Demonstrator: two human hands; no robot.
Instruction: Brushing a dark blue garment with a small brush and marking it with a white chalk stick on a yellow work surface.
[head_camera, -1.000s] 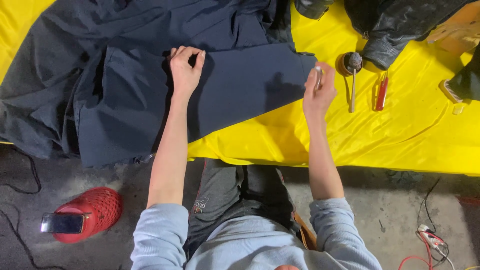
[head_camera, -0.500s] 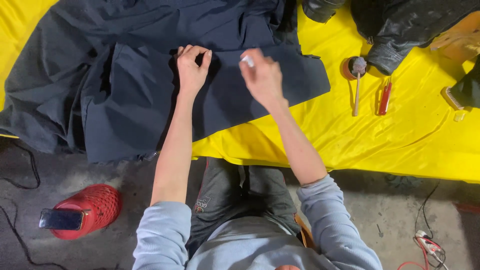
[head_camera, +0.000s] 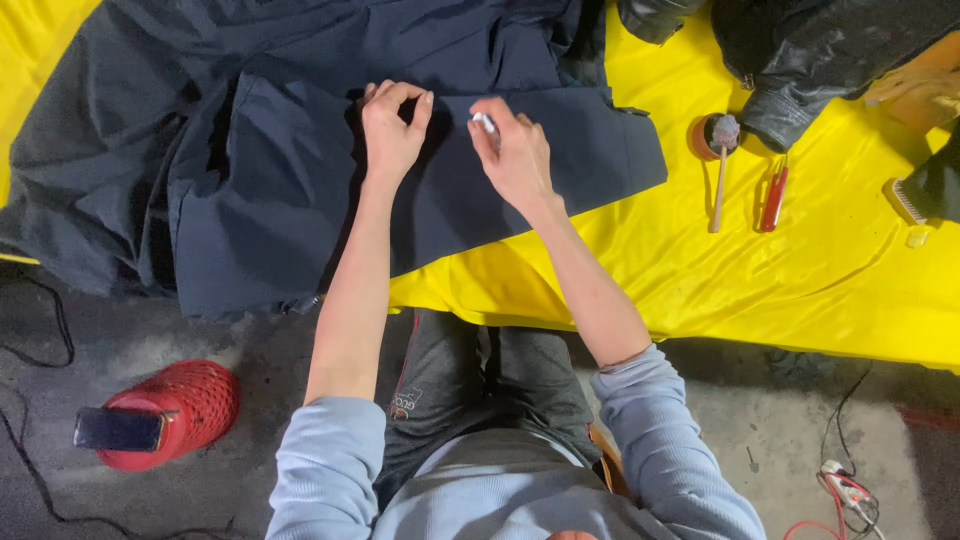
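Phone (head_camera: 118, 428) is leaning against a red basket (head_camera: 180, 405) on the floor at far left, beside a black cable (head_camera: 50, 330). Navy cloth (head_camera: 270, 180) is lying bunched over the yellow sheet (head_camera: 700, 270), its lower edge hanging off toward the floor. Left hand (head_camera: 392, 130) is pinching a fold of the cloth, fingers curled shut on it. Right hand (head_camera: 515, 150), just beside, is closing round a small pale piece (head_camera: 484, 122), likely chalk, its tip on the cloth. Farther right, a wooden brush (head_camera: 720, 165) and a red tool (head_camera: 773, 197) are lying near a black jacket (head_camera: 820, 60). Should the pinch slacken, the overhanging weight could be dragging the cloth off and skewing any mark.
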